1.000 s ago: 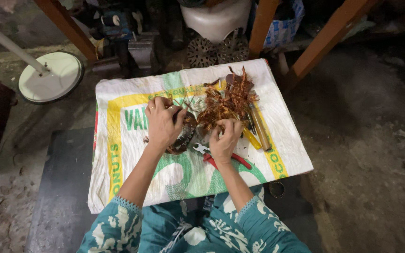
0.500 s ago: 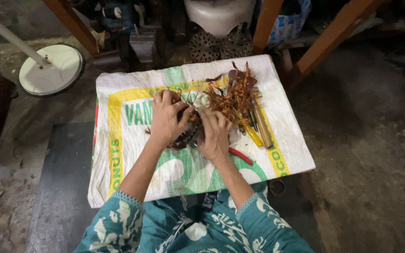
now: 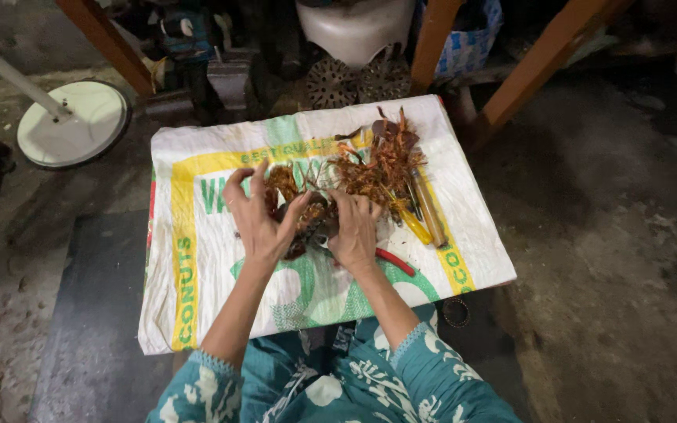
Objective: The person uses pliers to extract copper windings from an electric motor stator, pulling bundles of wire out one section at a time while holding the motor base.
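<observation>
My left hand (image 3: pixel 256 218) and my right hand (image 3: pixel 354 229) meet over a dark round part wound with copper wire (image 3: pixel 312 221) on a white woven sack (image 3: pixel 197 274). The left hand's fingers are spread and raised, with its thumb and palm against the part. The right hand's fingers curl over the part's right side. A tangle of loose copper wire (image 3: pixel 378 166) lies just beyond the right hand. Most of the part is hidden by the hands.
A yellow-handled screwdriver (image 3: pixel 415 225), a tan-handled tool (image 3: pixel 431 210) and red-handled pliers (image 3: pixel 394 262) lie right of my hands. A white round stand base (image 3: pixel 76 121), wooden legs (image 3: pixel 538 66), fan grilles (image 3: pixel 354 78) and a small ring (image 3: pixel 456 312) surround the sack.
My right hand has slid left from the pliers onto the wound part. The left hand's fingers have lifted and spread.
</observation>
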